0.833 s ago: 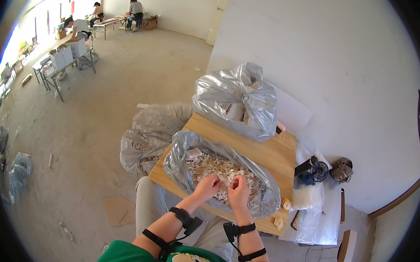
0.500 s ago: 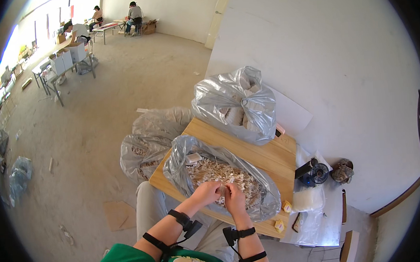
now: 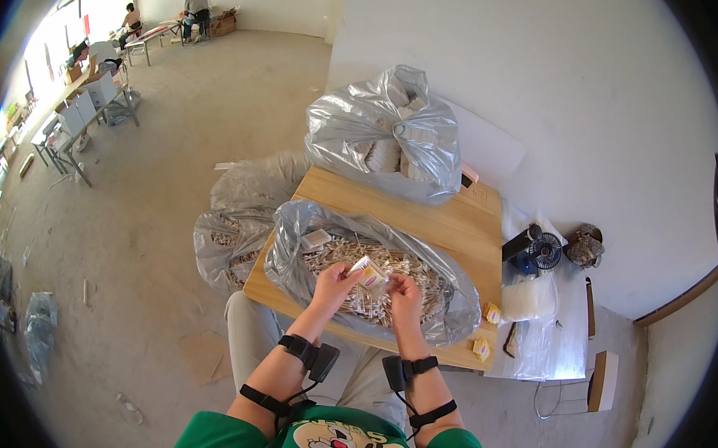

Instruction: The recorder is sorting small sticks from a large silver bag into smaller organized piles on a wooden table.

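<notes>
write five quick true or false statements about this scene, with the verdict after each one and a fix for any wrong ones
1. The left hand holds a small packet. True.
2. The right hand rests on the floor. False: the right hand is raised near the packet's right end.
3. A small black fan stands to the right of the wooden table. True.
4. The open bag of white-tipped sticks lies on the person's lap. False: the open bag is on the wooden table.
5. The person wears a green shirt. True.
</notes>
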A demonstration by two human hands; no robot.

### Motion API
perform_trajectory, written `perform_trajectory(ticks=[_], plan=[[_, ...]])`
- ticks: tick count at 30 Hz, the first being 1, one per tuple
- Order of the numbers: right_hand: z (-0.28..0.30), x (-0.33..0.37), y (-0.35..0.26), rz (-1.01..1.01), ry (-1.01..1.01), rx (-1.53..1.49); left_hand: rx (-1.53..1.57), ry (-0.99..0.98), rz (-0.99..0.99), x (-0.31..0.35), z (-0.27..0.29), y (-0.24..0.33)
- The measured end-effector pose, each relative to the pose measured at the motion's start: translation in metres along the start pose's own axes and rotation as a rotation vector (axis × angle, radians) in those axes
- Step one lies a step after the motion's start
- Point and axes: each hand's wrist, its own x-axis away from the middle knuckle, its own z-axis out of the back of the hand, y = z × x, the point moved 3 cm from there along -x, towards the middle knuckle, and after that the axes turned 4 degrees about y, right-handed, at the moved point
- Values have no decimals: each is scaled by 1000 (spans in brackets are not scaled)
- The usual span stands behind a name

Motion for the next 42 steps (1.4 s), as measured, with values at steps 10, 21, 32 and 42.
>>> perform_trajectory(ticks=[10, 21, 32, 42], plan=[[-25, -2, -52, 3, -144, 8, -304, -55, -143, 4, -11, 28], [-28, -13, -27, -10, -44, -250, 81, 77, -18, -8, -16, 9], [-28, 9, -8, -310, -59, -314, -20, 376, -163, -12, -14, 12], [-11, -1, 2, 162, 130, 149, -312, 260, -171, -7, -12, 2]])
